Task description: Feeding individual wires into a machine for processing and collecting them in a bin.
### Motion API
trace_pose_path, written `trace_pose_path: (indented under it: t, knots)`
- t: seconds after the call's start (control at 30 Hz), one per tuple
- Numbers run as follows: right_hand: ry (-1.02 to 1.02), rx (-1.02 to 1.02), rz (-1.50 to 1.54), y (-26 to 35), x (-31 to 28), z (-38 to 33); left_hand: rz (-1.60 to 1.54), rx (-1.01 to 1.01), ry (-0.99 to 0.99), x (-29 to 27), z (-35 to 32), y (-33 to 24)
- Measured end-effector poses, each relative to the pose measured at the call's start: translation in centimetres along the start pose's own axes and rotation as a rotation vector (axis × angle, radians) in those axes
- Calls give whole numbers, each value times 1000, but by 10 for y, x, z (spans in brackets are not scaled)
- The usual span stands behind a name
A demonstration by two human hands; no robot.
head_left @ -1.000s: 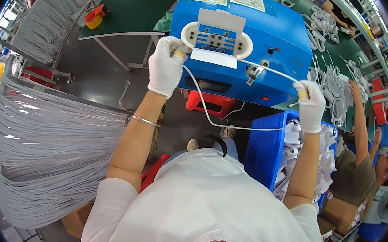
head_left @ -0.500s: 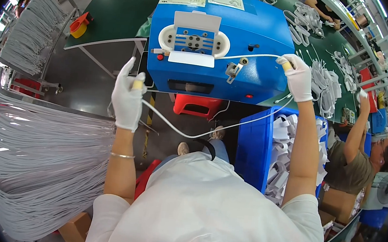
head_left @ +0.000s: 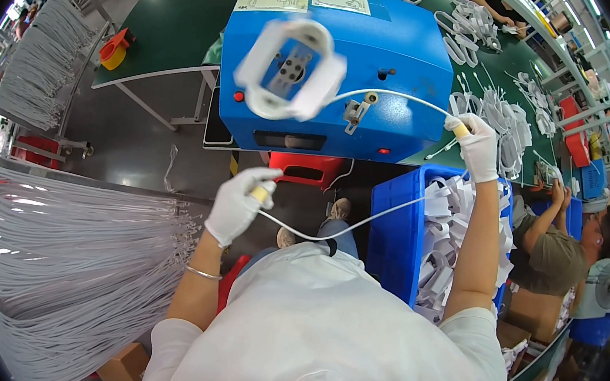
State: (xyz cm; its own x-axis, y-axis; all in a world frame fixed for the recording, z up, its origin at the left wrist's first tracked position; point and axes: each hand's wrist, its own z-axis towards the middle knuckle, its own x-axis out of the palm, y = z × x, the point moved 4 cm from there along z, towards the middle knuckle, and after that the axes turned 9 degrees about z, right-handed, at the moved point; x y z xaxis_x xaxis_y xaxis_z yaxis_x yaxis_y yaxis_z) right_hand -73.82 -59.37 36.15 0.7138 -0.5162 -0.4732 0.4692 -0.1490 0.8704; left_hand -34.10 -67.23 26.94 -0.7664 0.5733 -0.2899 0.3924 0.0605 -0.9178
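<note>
A blue machine (head_left: 415, 61) stands in front of me. On its face a winding head (head_left: 288, 70) with white rounded ends and flaps is tilted and blurred by motion. From it a white cable (head_left: 389, 93) runs right to my right hand (head_left: 477, 148), gloved in white, whose thumb and fingers pinch it. The cable continues below that hand and sags across in front of me to my left hand (head_left: 235, 205), also gloved. Its fingers are curled round the cable, low and left of the machine. Yellowish covers sit on both thumbs.
A blue bin (head_left: 397, 200) of white paper strips stands right of my legs. A rack of hanging white cables (head_left: 75, 255) fills the left. Coiled cables (head_left: 501, 129) lie on the green table. A red stool (head_left: 303, 168) is below the machine. A co-worker (head_left: 560, 240) sits right.
The winding head has turned from level to tilted and is now blurred. My left hand has moved down and right, my right hand slightly right and down. The cable between them is lower.
</note>
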Motion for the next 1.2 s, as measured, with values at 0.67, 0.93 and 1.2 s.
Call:
trace_pose_path:
  t: [0.67, 0.93, 1.2]
  knots:
    - [356, 81, 292, 57, 81, 0, 38, 1, 532, 133, 22, 55]
    - [489, -3, 200, 57, 96, -20, 172, 41, 593, 136, 29, 76]
    - [580, 86, 229, 45, 109, -43, 266, 95, 600, 131, 29, 66]
